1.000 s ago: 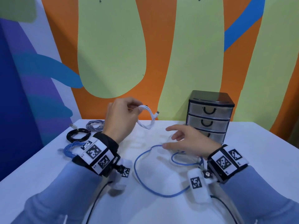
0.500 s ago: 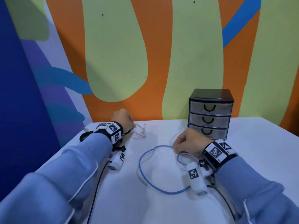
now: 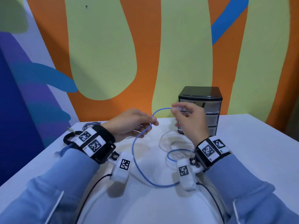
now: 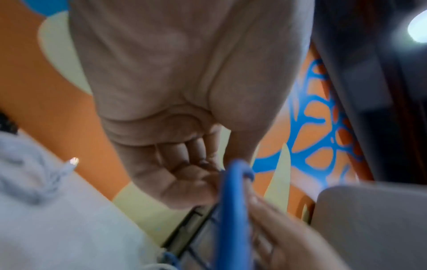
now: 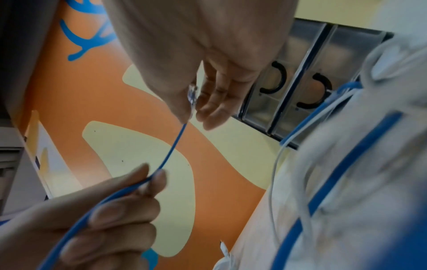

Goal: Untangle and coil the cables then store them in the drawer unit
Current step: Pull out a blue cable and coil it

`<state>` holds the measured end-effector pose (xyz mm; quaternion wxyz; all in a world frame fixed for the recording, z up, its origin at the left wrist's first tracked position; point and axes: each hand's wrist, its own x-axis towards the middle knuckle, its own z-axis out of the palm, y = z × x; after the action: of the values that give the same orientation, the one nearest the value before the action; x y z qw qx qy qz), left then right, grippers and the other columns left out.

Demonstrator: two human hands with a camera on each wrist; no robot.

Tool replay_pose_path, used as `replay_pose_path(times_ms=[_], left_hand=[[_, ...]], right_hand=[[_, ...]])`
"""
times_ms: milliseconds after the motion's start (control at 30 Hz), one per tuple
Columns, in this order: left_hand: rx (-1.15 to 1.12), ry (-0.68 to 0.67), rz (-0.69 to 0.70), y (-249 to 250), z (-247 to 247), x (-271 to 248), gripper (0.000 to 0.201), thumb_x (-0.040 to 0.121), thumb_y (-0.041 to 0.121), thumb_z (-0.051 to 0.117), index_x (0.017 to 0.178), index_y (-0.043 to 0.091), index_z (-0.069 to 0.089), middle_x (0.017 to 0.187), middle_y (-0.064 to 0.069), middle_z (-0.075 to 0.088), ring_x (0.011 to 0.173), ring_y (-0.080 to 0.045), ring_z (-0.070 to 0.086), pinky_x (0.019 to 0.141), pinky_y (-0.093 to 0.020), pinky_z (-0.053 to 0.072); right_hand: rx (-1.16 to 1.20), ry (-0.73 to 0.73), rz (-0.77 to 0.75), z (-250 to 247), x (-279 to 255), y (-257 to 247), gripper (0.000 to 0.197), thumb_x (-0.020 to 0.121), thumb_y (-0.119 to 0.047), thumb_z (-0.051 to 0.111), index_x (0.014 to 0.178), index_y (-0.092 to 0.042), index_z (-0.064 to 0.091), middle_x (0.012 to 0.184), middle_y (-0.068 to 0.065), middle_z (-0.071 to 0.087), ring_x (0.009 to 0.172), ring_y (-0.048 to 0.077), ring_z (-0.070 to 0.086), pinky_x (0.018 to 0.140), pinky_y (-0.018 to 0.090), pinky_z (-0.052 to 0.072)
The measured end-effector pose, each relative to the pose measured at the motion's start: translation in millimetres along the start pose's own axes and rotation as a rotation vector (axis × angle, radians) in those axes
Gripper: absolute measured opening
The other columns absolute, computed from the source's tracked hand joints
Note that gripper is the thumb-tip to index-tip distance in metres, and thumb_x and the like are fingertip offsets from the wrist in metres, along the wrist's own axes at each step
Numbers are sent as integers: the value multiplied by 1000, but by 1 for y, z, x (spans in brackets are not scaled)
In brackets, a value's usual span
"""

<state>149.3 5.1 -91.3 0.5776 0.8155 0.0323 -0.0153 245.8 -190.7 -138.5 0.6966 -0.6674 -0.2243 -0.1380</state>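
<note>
both hands raised over the desk, left hand pinching the blue cable, right hand pinching its clear plug end, seen only from the right wrist, drawer unit shut at the desk's far edge, white cable loose before it

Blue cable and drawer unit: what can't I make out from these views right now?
- Blue cable: the head view hides its near loop behind the right wrist camera; far end unseen.
- Drawer unit: right hand covers the drawer fronts; contents unreadable.
- Cables behind the left hand: mostly hidden by the wrist.
- Left wrist view: blurred.
</note>
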Motion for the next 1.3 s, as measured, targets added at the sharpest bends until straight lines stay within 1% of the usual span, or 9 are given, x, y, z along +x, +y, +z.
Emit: replay_pose_path(times_ms=[133,300,467,533,633,867,1067,1233,1300], left_hand=[[-597,-85,118,-3,-20,1,12,94,24,67,89,14,64,73,0,41,66,-18,40,74,-30,46],[-1008,58,282,-6,-27,8,16,106,22,56,94,14,63,68,5,39,55,-8,31,51,-17,33],[-1123,195,423,-2,-33,5,19,109,23,51,92,18,55,57,7,32,45,-6,24,41,-16,25],[-1086,327,433,-4,-45,3,21,112,25,49,92,19,53,53,8,29,41,-4,21,37,-17,20],[-998,539,365,-13,-63,-3,22,113,24,47,93,19,53,53,8,26,40,-6,18,35,-19,16],[-353,763,247,-19,-66,-6,16,107,17,60,93,15,68,57,6,35,44,-9,24,38,-21,18],[280,680,245,-24,-51,-5,17,99,28,73,87,21,82,67,-2,64,62,-17,51,62,-32,37],[656,630,321,-19,-24,-4,45,102,50,65,138,25,70,132,-6,65,129,-22,56,102,-34,42],[508,537,474,-10,-8,-10,49,99,62,58,136,32,71,131,5,64,130,-10,55,110,-33,41]], right_hand=[[39,31,7,-5,-1,-10,20,95,-17,77,115,-15,75,93,8,70,73,16,64,60,30,59],[106,-536,193,15,-21,-21,68,90,-24,83,134,-28,30,101,15,78,89,24,74,93,47,61],[-312,-1161,253,20,-38,-18,43,83,-50,81,111,-20,70,85,13,78,73,22,59,73,39,38],[-415,-1064,205,7,-30,-25,39,86,-49,80,95,-11,75,71,16,68,62,19,52,64,31,38],[-418,-551,54,-16,-6,-32,29,92,-36,79,83,-9,72,62,5,52,51,13,39,52,26,31],[-478,157,-232,-46,17,-22,23,91,-43,76,75,-26,74,74,-11,71,78,16,67,73,41,56],[-501,84,-347,-43,19,-18,18,92,-38,78,77,-28,82,88,-8,71,90,15,64,78,35,49],[-428,-42,-304,-32,12,-18,26,91,-43,77,80,-20,84,72,-11,73,71,6,65,66,30,48],[-429,-94,-337,-28,9,-17,26,91,-41,78,77,-20,82,68,-11,71,68,8,64,63,28,48]])
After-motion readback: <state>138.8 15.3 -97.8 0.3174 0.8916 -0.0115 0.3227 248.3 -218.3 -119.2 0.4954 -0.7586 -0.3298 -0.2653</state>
